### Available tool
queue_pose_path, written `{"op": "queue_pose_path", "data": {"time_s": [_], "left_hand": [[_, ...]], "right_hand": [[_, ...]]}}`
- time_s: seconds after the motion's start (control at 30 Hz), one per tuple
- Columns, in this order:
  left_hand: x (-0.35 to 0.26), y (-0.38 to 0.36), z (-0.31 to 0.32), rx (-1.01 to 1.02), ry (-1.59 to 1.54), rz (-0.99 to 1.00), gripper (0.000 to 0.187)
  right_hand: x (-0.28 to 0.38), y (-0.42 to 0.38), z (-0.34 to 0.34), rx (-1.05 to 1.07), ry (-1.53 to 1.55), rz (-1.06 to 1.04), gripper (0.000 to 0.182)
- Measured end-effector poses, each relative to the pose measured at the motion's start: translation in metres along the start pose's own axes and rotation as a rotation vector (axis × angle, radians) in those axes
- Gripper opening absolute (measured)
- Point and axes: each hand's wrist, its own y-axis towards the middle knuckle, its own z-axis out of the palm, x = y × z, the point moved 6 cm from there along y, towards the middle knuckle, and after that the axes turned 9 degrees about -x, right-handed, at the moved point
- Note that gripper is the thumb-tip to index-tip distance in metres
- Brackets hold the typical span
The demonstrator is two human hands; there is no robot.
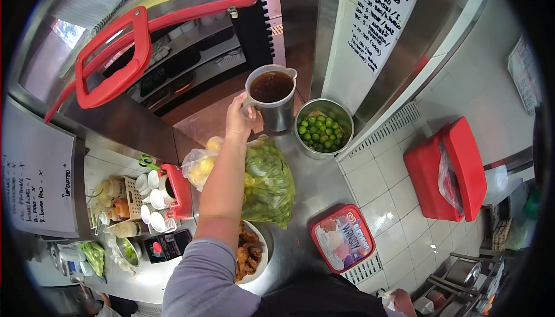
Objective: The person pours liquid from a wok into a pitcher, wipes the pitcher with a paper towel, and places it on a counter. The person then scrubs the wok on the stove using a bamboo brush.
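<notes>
My left hand (239, 118) reaches forward across the counter and is closed around the handle of a pitcher (276, 118). The pitcher stands upright and holds dark brown liquid. Just right of it is a metal pot (324, 153) of small green limes (319, 132). Beneath my forearm lies a plastic bag of green leafy vegetables (267, 184), with a clear bag of yellow pieces (199, 166) on its left. Nearer my body, a white bowl (263, 262) of fried browned food (247, 252) is partly covered by my arm. My right hand is out of view.
A red lidded tub (343, 238) sits on the metal counter's right edge. On the floor stands a red bin (430, 172) with its lid tilted. Left are white cups (159, 198), a black scale (167, 246) and a red-handled frame (115, 56). Another person (98, 304) shows at lower left.
</notes>
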Motion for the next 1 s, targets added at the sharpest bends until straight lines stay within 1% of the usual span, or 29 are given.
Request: {"op": "queue_pose_path", "data": {"time_s": [0.1, 0.17, 0.2, 0.27, 0.3, 0.37, 0.5, 0.57, 0.6, 0.67, 0.7, 0.73, 0.8, 0.83, 0.87, 0.9, 0.93, 0.97, 1.0], "left_hand": [[0.008, 0.004, -0.003, 0.031, -0.004, -0.002, 0.032], [0.014, 0.007, -0.007, 0.032, -0.02, -0.046, 0.029], [0.016, 0.009, -0.009, 0.031, -0.02, -0.046, 0.029], [0.017, 0.009, -0.012, 0.085, -0.037, -0.034, 0.03], [0.016, 0.008, -0.013, 0.083, -0.036, -0.033, 0.03], [0.013, 0.005, -0.014, 0.09, 0.082, -0.032, 0.03], [0.002, 0.003, -0.013, 0.062, 0.162, -0.029, 0.031], [-0.004, -0.001, -0.013, 0.078, 0.373, -0.019, 0.037], [-0.009, -0.001, -0.013, 0.069, 0.372, -0.009, 0.037], [-0.013, 0.001, -0.017, -0.028, 0.481, -0.036, 0.047], [-0.025, 0.003, -0.022, -0.141, 0.584, 0.068, 0.054], [-0.032, 0.004, -0.025, -0.149, 0.583, 0.074, 0.054], [-0.051, -0.001, -0.035, -0.214, 0.681, 0.139, 0.06], [-0.071, -0.02, -0.03, -0.268, 0.656, 0.197, 0.056], [-0.078, -0.033, -0.036, -0.287, 0.653, 0.205, 0.056], [-0.089, -0.048, -0.043, -0.3, 0.593, 0.236, 0.05], [-0.106, -0.07, -0.046, -0.318, 0.535, 0.272, 0.044], [-0.115, -0.101, -0.049, -0.3, 0.454, 0.246, 0.033], [-0.119, -0.132, -0.053, -0.22, 0.406, 0.27, 0.03]], "right_hand": [[0.005, 0.003, -0.004, -0.013, -0.108, -0.152, 0.024], [0.008, 0.006, -0.004, -0.016, -0.179, -0.235, 0.025], [0.01, 0.007, -0.005, -0.015, -0.18, -0.236, 0.025], [0.031, 0.01, -0.018, -0.138, -0.03, -0.23, 0.029], [0.031, 0.01, -0.017, -0.137, -0.03, -0.232, 0.029], [0.027, 0.014, -0.01, -0.08, -0.101, -0.188, 0.026], [0.028, 0.022, -0.007, -0.083, -0.108, -0.238, 0.022], [0.028, 0.025, -0.004, -0.091, -0.115, -0.264, 0.02], [0.028, 0.027, -0.003, -0.093, -0.12, -0.28, 0.019], [0.029, 0.032, -0.001, -0.105, -0.143, -0.324, 0.017], [0.029, 0.034, 0.001, -0.115, -0.164, -0.357, 0.016], [0.03, 0.036, 0.003, -0.128, -0.202, -0.395, 0.015], [0.03, 0.042, 0.012, -0.144, -0.247, -0.45, 0.015], [0.009, 0.051, 0.021, -0.144, 0.21, -0.178, 0.02], [-0.013, 0.056, 0.032, -0.133, 0.655, 0.102, 0.025], [-0.015, 0.059, 0.036, -0.123, 0.642, 0.082, 0.025], [-0.009, 0.063, 0.037, -0.141, 0.676, -0.02, 0.017], [-0.004, 0.071, 0.033, -0.15, 0.707, -0.13, 0.011], [0.004, 0.08, 0.029, -0.121, 0.605, -0.125, 0.011]]}}
